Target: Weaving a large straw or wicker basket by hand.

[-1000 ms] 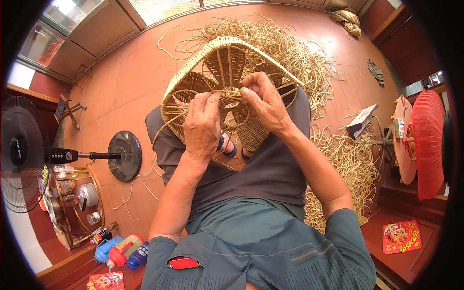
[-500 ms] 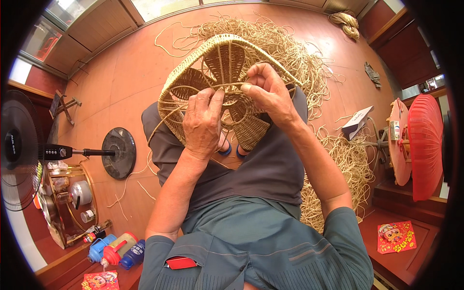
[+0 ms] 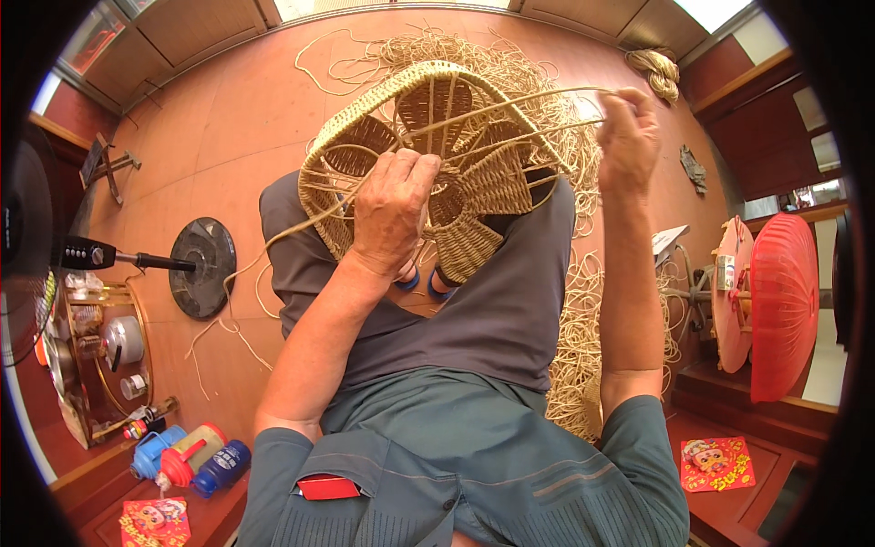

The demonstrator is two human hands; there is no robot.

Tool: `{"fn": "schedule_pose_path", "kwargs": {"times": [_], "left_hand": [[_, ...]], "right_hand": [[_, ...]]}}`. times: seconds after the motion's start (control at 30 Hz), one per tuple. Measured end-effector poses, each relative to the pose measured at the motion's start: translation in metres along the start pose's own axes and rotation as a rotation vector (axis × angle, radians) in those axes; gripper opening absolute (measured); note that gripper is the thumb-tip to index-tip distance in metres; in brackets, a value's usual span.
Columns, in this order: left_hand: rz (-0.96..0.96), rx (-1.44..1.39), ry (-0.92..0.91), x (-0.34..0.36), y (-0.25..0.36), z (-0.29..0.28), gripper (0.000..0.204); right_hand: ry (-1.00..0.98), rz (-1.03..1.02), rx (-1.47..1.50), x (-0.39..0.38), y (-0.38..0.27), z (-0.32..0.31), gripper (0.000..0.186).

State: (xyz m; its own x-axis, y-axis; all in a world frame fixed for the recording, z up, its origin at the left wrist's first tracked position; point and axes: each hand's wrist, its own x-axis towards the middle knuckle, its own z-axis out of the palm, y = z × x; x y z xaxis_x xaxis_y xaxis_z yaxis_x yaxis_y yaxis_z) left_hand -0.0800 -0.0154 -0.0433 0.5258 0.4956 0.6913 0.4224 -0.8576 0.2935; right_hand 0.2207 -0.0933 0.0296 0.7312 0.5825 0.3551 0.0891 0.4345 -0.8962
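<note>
A woven straw-coloured basket with petal-shaped panels and a braided rim rests between my knees. My left hand is closed at the middle of the basket, its fingertips pinching cord beside the woven centre. Out to the right, beyond the rim, my right hand is closed on a cord pulled taut from the basket's middle. A second strand runs lower to the same hand. Another loose cord trails from the basket over my left thigh to the floor.
Heaps of loose cord lie on the floor ahead and to my right. A standing fan and a wheeled-looking rack with jars are at the left, above several bottles. A red round-backed piece stands at the right.
My right hand has swung out to the right, drawing the cord taut across the basket. My left hand has stayed near the basket's middle, shifting slightly right.
</note>
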Motion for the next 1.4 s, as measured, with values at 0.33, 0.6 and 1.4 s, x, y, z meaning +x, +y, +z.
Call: {"fn": "schedule_pose_path", "kwargs": {"times": [0.33,0.6,1.4], "left_hand": [[-0.102,-0.047,0.166,0.010,-0.001,0.015,0.016],[-0.038,-0.014,0.185,0.005,-0.004,0.019,0.014],[-0.108,-0.049,-0.028,-0.001,0.007,0.009,0.017]], "right_hand": [[-0.201,-0.303,-0.103,-0.039,-0.055,0.044,0.034],[-0.417,-0.009,-0.692,-0.115,0.005,0.057,0.030],[-0.545,-0.264,-0.824,-0.106,0.057,0.093,0.071]]}}
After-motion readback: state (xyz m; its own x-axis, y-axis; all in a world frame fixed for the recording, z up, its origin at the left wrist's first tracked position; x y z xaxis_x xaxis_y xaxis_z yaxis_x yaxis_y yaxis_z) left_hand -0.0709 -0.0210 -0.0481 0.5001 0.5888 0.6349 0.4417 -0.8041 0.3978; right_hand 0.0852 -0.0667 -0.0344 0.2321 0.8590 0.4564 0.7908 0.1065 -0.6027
